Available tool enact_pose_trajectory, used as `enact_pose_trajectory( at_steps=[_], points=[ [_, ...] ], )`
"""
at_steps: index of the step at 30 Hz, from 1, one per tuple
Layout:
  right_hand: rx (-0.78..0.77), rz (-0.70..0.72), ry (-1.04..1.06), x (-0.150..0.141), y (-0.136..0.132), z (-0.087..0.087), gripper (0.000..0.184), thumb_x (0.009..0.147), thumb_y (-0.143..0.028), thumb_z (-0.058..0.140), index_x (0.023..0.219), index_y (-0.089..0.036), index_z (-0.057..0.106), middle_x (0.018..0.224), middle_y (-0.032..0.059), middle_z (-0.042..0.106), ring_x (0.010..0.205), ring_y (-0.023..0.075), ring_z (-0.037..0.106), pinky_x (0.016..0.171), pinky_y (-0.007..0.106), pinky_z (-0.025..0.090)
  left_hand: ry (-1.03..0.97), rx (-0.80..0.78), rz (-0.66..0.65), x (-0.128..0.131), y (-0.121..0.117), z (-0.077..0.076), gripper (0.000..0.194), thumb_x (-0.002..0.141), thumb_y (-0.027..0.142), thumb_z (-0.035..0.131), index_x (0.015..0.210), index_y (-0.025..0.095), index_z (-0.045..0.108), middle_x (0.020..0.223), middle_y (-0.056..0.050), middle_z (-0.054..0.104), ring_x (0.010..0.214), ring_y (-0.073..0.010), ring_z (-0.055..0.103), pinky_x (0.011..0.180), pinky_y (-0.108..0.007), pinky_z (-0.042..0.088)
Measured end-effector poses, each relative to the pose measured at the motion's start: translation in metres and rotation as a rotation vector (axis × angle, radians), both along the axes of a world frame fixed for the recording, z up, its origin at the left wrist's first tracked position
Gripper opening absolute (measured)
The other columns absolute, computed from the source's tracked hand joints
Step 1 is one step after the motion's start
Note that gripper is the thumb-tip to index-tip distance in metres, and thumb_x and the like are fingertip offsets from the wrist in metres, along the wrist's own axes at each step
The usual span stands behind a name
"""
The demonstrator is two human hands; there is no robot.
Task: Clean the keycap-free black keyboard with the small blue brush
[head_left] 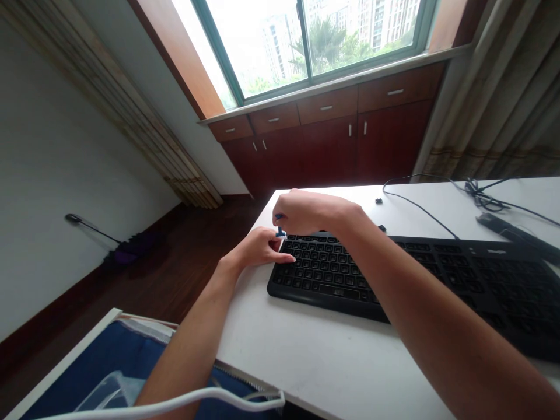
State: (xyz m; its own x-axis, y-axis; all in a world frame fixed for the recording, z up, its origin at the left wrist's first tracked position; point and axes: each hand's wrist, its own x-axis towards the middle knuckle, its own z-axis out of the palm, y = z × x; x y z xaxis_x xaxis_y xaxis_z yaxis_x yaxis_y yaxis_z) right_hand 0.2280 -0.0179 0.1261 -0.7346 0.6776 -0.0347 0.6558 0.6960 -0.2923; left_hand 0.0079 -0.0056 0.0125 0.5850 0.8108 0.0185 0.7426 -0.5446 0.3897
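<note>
head view: right hand (297, 213) arched above keyboard (341, 289), left hand (263, 247) braced alongside

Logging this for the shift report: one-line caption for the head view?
Right hand holds a small blue tool at the keyboard's corner; left hand steadies it.

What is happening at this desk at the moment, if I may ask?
A person's right hand holds a small blue tool at the far left corner of a black keyboard. The left hand rests at that end, its thumb over the keys. Two small black pieces lie on the white table beyond the keyboard.
</note>
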Motion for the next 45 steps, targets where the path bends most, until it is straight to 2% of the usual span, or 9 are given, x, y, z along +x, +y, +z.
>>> enact_pose_trajectory(
  at_steps=[6, 10, 14, 21, 26, 39, 45],
  points=[
    [-0.037, -0.004, 0.035, 0.004, 0.001, 0.005, 0.025, 0.081, -0.026, 0.051, 0.097, -0.020, 0.070, 0.081, 0.0061, 0.069, 0.052, 0.0102, 0.048, 0.044, 0.024, 0.027, 0.014, -0.007, 0.015, -0.002, 0.001, -0.002, 0.060, 0.068, 0.061, 0.073, 0.050, 0.013, 0.041, 0.048, 0.005, 0.036, 0.051, -0.0058, 0.029, 0.049, -0.022, 0.023],
    [-0.060, -0.053, -0.008, 0.006, 0.000, 0.007, 0.026, 0.078, -0.026, 0.055, 0.098, -0.018, 0.070, 0.084, 0.0079, 0.069, 0.054, 0.0123, 0.052, 0.044, 0.024, 0.028, -0.027, 0.032, -0.017, -0.002, 0.002, -0.004, 0.058, 0.068, 0.060, 0.073, 0.050, 0.014, 0.043, 0.050, 0.004, 0.040, 0.052, -0.0063, 0.031, 0.050, -0.022, 0.024],
    [-0.060, -0.106, -0.057, 0.006, -0.001, 0.007, 0.027, 0.079, -0.024, 0.055, 0.099, -0.018, 0.070, 0.088, 0.0098, 0.070, 0.057, 0.0135, 0.056, 0.046, 0.025, 0.031, -0.024, 0.036, -0.037, -0.001, 0.002, -0.004, 0.059, 0.069, 0.059, 0.073, 0.051, 0.014, 0.040, 0.053, 0.003, 0.042, 0.053, -0.0066, 0.033, 0.051, -0.023, 0.024],
    [-0.053, -0.103, -0.078, 0.005, -0.002, 0.005, 0.024, 0.078, -0.025, 0.057, 0.096, -0.019, 0.071, 0.084, 0.0090, 0.070, 0.056, 0.0141, 0.057, 0.046, 0.025, 0.032, -0.015, 0.016, -0.018, 0.000, 0.001, -0.003, 0.059, 0.069, 0.060, 0.073, 0.051, 0.014, 0.040, 0.051, 0.004, 0.040, 0.053, -0.0068, 0.032, 0.051, -0.023, 0.024],
    [-0.055, -0.137, -0.081, 0.004, -0.001, 0.004, 0.026, 0.080, -0.025, 0.055, 0.100, -0.020, 0.071, 0.089, 0.0101, 0.071, 0.059, 0.0154, 0.060, 0.049, 0.025, 0.036, -0.025, 0.026, -0.042, -0.001, 0.003, -0.004, 0.059, 0.070, 0.059, 0.072, 0.051, 0.014, 0.039, 0.053, 0.003, 0.041, 0.054, -0.0069, 0.033, 0.053, -0.023, 0.025],
    [-0.048, -0.065, -0.059, 0.005, -0.002, 0.012, 0.026, 0.083, -0.024, 0.051, 0.100, -0.019, 0.069, 0.086, 0.0083, 0.071, 0.058, 0.0139, 0.058, 0.048, 0.024, 0.032, -0.037, 0.026, -0.012, -0.002, 0.001, -0.005, 0.058, 0.067, 0.061, 0.074, 0.051, 0.014, 0.044, 0.050, 0.004, 0.039, 0.052, -0.0067, 0.031, 0.051, -0.023, 0.023],
    [-0.003, -0.083, -0.090, 0.000, -0.002, 0.004, 0.023, 0.080, -0.023, 0.055, 0.098, -0.019, 0.070, 0.090, 0.0083, 0.071, 0.063, 0.0154, 0.060, 0.050, 0.024, 0.034, -0.010, 0.034, -0.018, -0.001, 0.002, -0.004, 0.060, 0.067, 0.062, 0.073, 0.050, 0.014, 0.041, 0.050, 0.005, 0.038, 0.052, -0.0064, 0.030, 0.050, -0.023, 0.023]
  ],
)
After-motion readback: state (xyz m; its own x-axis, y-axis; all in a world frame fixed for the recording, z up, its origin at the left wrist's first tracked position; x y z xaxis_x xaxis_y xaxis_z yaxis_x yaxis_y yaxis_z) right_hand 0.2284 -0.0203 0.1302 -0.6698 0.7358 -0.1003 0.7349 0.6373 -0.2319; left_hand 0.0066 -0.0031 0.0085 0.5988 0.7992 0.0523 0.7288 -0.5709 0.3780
